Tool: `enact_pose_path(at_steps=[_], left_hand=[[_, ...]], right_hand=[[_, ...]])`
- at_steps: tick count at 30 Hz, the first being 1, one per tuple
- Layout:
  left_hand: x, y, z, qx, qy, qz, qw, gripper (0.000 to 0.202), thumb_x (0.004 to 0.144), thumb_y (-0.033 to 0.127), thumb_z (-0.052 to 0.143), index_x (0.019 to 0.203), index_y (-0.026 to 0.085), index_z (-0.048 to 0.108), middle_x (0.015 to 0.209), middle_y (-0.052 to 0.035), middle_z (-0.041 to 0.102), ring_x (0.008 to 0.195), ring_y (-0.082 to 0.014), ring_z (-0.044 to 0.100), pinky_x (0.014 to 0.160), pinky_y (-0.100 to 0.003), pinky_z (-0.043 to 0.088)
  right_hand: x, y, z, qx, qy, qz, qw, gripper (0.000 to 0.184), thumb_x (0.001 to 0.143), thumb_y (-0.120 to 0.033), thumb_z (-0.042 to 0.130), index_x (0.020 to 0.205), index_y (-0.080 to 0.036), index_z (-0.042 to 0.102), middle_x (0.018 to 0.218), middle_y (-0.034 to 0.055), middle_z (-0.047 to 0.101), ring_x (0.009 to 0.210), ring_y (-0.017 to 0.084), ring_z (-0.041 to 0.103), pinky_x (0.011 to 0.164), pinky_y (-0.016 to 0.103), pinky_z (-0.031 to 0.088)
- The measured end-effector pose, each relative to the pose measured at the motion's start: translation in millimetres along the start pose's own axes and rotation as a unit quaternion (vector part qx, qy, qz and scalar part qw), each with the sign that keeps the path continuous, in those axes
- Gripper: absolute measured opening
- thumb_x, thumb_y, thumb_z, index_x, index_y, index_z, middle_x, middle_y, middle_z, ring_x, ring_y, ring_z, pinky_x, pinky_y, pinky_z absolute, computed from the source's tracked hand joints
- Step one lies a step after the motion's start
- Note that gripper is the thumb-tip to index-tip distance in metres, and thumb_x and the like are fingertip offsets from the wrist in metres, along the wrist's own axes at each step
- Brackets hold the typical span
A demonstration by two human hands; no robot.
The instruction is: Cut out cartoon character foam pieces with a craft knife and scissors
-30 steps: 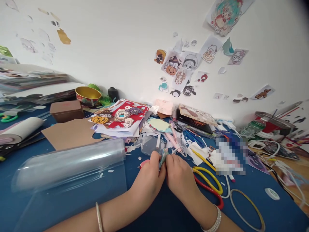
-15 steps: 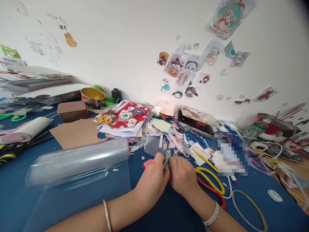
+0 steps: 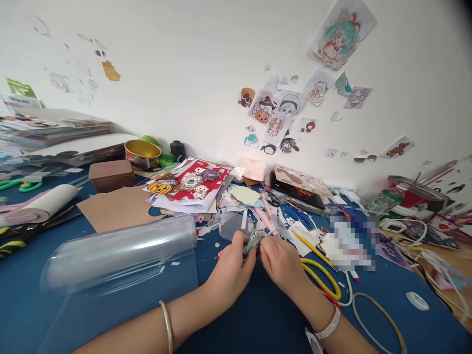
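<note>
My left hand pinches a small teal cutout with printed detail, held above the blue table. Against its right edge, my right hand has its fingers closed; the fingertips are partly hidden, but they seem to grip that same piece. A bit of pinkish red shows behind the left hand, too small to name. Right of my right hand lie yellow loop handles with a red one partly under the wrist. Beyond the hands is a pile of paper scraps and a pale scalloped paper shape.
A roll of clear film spreads at left, with brown card behind it. A brown box, a gold-lined tin and stacked papers stand towards the wall. A ring, cables and a bottle are at right.
The teal cutout has turned from nearly edge-on to show more of its face. My left fingers have shifted slightly around it, and the camera view has moved a little.
</note>
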State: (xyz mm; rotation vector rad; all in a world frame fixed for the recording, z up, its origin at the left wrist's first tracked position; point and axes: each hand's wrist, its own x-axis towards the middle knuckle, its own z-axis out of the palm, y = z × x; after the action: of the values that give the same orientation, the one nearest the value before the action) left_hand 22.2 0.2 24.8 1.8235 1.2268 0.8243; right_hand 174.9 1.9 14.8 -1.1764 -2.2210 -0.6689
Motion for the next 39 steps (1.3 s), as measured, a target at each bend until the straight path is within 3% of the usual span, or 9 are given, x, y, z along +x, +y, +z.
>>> enact_pose_path(at_steps=[6,15,23,31,36,39], left_hand=[[1,-2,0.4,-0.009,0.011,-0.014,1.000,0.012,0.088,0.032,0.032,0.079,0.025,0.031,0.067,0.0042,0.050,0.057,-0.0139,0.048,0.054,-0.024,0.032],[-2,0,4.1,0.008,0.004,-0.007,1.000,0.015,0.088,0.030,0.033,0.075,0.026,0.028,0.056,0.0075,0.039,0.046,-0.0130,0.037,0.050,-0.024,0.023],[2,2,2.5,-0.005,0.000,-0.007,1.000,0.012,0.086,0.034,0.034,0.079,0.024,0.035,0.059,0.0065,0.043,0.052,-0.0133,0.040,0.053,-0.024,0.026],[7,0,-2.1,-0.055,0.014,-0.017,0.998,0.017,0.082,0.040,0.038,0.079,0.024,0.036,0.052,0.0107,0.033,0.047,-0.0109,0.032,0.047,-0.022,0.023],[5,2,-7.0,-0.082,0.014,0.001,0.997,0.019,0.084,0.041,0.035,0.081,0.023,0.037,0.063,0.0070,0.044,0.057,-0.0119,0.041,0.054,-0.022,0.033],[3,4,-6.7,-0.067,0.008,-0.006,0.998,0.016,0.085,0.039,0.034,0.080,0.023,0.037,0.068,0.0045,0.050,0.060,-0.0132,0.045,0.057,-0.023,0.034]], right_hand=[[0,-4,0,-0.034,-0.027,0.012,0.999,0.034,0.096,-0.019,0.026,0.068,-0.020,0.046,0.058,0.0014,0.054,0.053,0.017,0.052,0.049,0.029,0.031],[3,-22,-1,-0.077,-0.034,0.041,0.996,0.028,0.089,-0.008,0.031,0.070,-0.020,0.046,0.057,0.0032,0.054,0.051,0.019,0.052,0.050,0.030,0.030],[2,-13,0,-0.060,0.013,0.028,0.998,0.033,0.091,-0.014,0.031,0.062,-0.021,0.046,0.052,0.0018,0.053,0.048,0.017,0.052,0.048,0.029,0.030],[3,-4,-3,-0.037,0.058,0.055,0.996,0.032,0.087,-0.008,0.033,0.060,-0.021,0.044,0.050,-0.0003,0.050,0.047,0.014,0.051,0.047,0.025,0.033],[5,-5,-12,-0.019,0.037,0.038,0.998,0.027,0.094,-0.021,0.032,0.075,-0.018,0.051,0.064,0.0023,0.057,0.059,0.016,0.055,0.054,0.026,0.038],[6,-10,-11,-0.037,0.024,0.042,0.998,0.026,0.093,-0.018,0.033,0.074,-0.018,0.051,0.062,0.0027,0.056,0.057,0.018,0.054,0.052,0.028,0.036]])
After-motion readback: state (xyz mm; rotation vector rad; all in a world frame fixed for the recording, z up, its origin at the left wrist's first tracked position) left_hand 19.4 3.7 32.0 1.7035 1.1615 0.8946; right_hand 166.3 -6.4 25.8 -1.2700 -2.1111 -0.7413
